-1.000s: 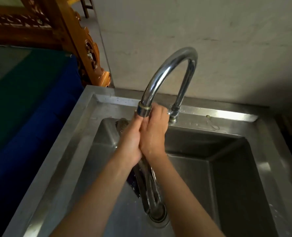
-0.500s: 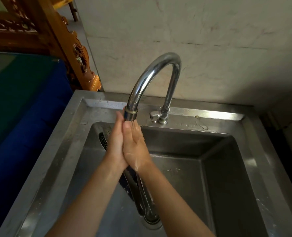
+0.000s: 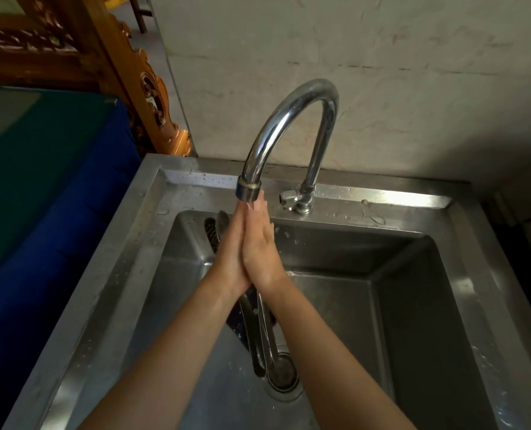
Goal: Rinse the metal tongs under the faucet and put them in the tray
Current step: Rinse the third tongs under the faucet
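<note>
Two hands in view, left hand [image 3: 231, 252] and right hand [image 3: 261, 249], pressed palm to palm with fingers straight, grasping nothing. Fingertips [image 3: 259, 207] directly under the outlet of the faucet [image 3: 289, 119]; contact with the outlet not discernible. Skin of both hands wet.

Locate the tongs [image 3: 258, 333] in the basin of the sink [image 3: 152, 231], beneath the hands and held by neither. Perforated head leaning near the rear left corner of the basin, opposite end resting at the drain [image 3: 284, 370], shaft passing between the two forearms.

Droplets on the sink rim and rear ledge. Faucet lever [image 3: 289, 198] at the base of the neck, pointing left.

Left of the sink: blue cloth [image 3: 56, 212], and behind it a carved wooden frame [image 3: 146, 88] beside the wall [image 3: 382, 88].
</note>
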Available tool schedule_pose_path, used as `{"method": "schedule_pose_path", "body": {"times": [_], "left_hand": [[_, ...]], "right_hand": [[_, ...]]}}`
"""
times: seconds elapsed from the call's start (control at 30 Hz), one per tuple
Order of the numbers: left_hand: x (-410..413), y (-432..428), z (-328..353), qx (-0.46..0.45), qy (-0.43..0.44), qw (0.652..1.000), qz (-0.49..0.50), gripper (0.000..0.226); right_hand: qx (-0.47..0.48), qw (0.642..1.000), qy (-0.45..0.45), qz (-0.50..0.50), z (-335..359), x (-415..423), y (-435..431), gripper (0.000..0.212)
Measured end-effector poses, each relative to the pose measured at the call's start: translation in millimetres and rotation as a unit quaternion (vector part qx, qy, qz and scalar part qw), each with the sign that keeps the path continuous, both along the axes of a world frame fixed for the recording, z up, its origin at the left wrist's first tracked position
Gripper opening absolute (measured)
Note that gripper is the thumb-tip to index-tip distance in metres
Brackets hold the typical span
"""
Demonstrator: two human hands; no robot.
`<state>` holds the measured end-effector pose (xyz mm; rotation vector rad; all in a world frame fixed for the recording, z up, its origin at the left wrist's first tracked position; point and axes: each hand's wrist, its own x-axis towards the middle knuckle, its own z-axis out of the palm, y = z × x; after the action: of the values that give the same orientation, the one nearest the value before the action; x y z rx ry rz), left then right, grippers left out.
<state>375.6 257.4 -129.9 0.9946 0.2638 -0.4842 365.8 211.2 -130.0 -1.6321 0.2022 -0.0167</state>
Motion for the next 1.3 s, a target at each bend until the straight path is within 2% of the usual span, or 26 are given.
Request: {"method": "schedule_pose_path", "body": {"times": [0.07, 0.13, 0.2, 0.27, 0.3, 0.43, 0.5, 0.57, 0.63, 0.7, 0.83, 0.93, 1.03, 1.1, 1.17, 1.23, 1.3], "left_hand": [[-6.7, -4.7, 2.0, -0.051, 0.003, 0.999, -0.003, 0.047], [-9.1, -10.0, -3.9, 0.008, -0.027, 1.000, -0.004, 0.036], [-3.1, -6.9, -4.6, 0.084, -0.051, 0.994, 0.055, 0.026], [6.0, -0.3, -4.0, 0.089, -0.046, 0.990, 0.099, 0.022], [9.2, 1.9, -3.3, 0.071, -0.047, 0.990, 0.109, 0.020], [13.5, 3.0, 0.5, 0.062, -0.090, 0.990, 0.091, 0.017], [11.4, 0.0, -0.2, 0.075, -0.096, 0.988, 0.097, 0.014], [8.5, -2.3, -1.6, 0.108, -0.085, 0.985, 0.102, 0.013], [5.1, -8.4, -6.2, 0.132, -0.066, 0.982, 0.119, 0.014], [6.5, -5.3, -6.6, 0.131, -0.067, 0.980, 0.130, 0.014], [11.8, 11.1, -2.2, -0.007, -0.099, 0.995, 0.004, 0.024], [9.7, 14.8, -0.9, 0.014, -0.083, 0.995, -0.043, 0.024], [12.1, 14.1, 1.3, 0.019, -0.071, 0.997, -0.010, 0.021], [15.6, 15.7, 3.2, 0.015, -0.065, 0.998, -0.002, 0.026], [15.9, 17.4, 3.6, -0.002, -0.057, 0.998, -0.025, 0.038], [15.0, 18.6, 2.4, -0.022, -0.049, 0.998, -0.031, 0.050], [15.2, 17.9, -0.4, -0.020, -0.039, 0.999, 0.016, 0.045]], "right_hand": [[0.025, 0.998, 0.053, -0.020, 1.1, 4.1, -6.0, 0.057], [0.052, 0.994, 0.090, -0.041, 4.4, 9.6, -12.9, 0.054], [0.112, 0.990, 0.083, -0.036, 4.5, 8.4, -18.2, 0.052], [0.179, 0.982, 0.050, -0.034, 1.6, 1.7, -26.3, 0.047], [0.175, 0.983, 0.030, -0.037, -1.7, -2.4, -31.8, 0.042], [0.007, 0.999, -0.043, -0.019, -11.5, -24.7, -30.6, 0.024], [-0.109, 0.992, -0.057, -0.006, -24.1, -38.7, -25.7, 0.035], [-0.191, 0.981, -0.020, -0.013, -35.0, -48.9, -24.0, 0.045], [-0.145, 0.989, 0.023, -0.006, -42.5, -57.8, -27.8, 0.044], [-0.069, 0.996, 0.051, 0.015, -44.9, -60.4, -25.8, 0.033], [-0.045, 0.997, 0.031, 0.052, -41.2, -58.7, -24.7, 0.014], [-0.087, 0.993, 0.004, 0.080, -42.4, -58.2, -27.5, 0.036], [0.007, 0.997, -0.035, 0.072, -45.1, -65.4, -27.5, 0.062], [0.084, 0.996, -0.009, 0.019, -44.5, -67.8, -30.1, 0.056], [0.171, 0.984, 0.057, -0.017, -38.6, -62.5, -33.4, 0.037], [0.200, 0.976, 0.086, 0.005, -32.2, -55.4, -34.3, 0.035], [0.213, 0.974, 0.076, 0.019, -27.6, -51.7, -30.6, 0.033]]}}
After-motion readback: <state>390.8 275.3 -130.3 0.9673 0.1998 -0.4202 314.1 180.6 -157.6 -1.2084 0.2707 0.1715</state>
